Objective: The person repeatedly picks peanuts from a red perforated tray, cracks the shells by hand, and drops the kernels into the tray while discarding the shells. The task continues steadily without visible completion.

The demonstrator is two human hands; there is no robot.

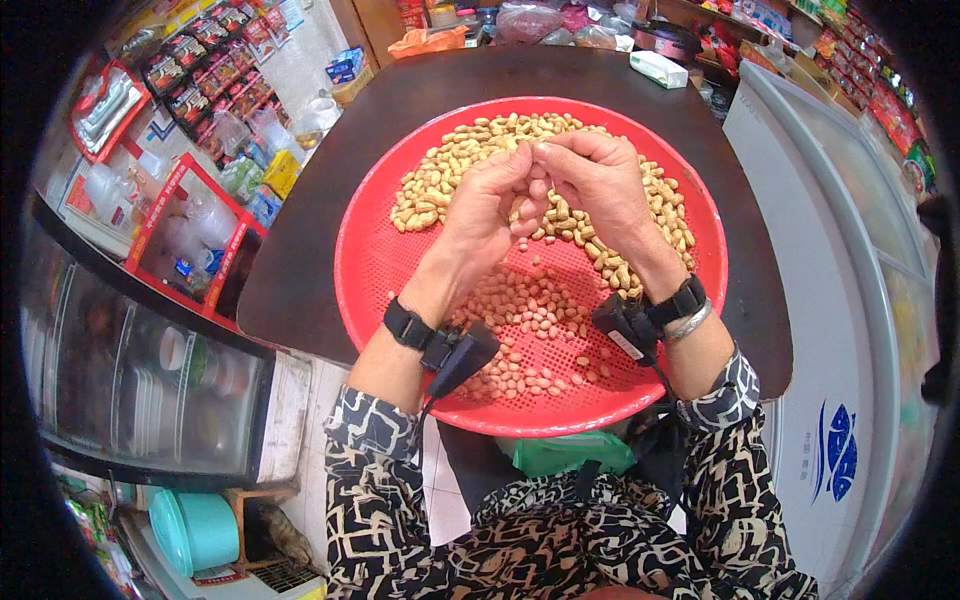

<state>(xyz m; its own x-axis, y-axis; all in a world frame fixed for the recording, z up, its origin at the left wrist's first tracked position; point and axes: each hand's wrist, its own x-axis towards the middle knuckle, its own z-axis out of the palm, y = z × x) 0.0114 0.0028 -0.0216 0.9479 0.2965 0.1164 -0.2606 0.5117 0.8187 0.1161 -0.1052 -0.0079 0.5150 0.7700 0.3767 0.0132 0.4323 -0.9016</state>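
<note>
A round red perforated plastic tray [375, 270] holds unshelled peanuts [427, 191] along its far and right sides and shelled pink peanut kernels [551, 307] in its middle and near part. Above the unshelled peanuts, my left hand [499, 191] is cupped, its curled fingers around what look like peanuts. My right hand [600, 176] meets it, the thumb and fingertips of both hands touching. Whatever lies between the fingertips is too small and hidden to tell. Each wrist wears a black strap with a small black device, and the right one also a silver bangle [688, 321].
The tray stands on a dark round-cornered table [300, 247]. A white tissue pack [658, 69] and an orange plastic bag [427, 43] lie at its far edge. A white chest freezer [795, 262] stands at the right, a glass-fronted cabinet [150, 375] at the left. A green bag [574, 454] is below the tray.
</note>
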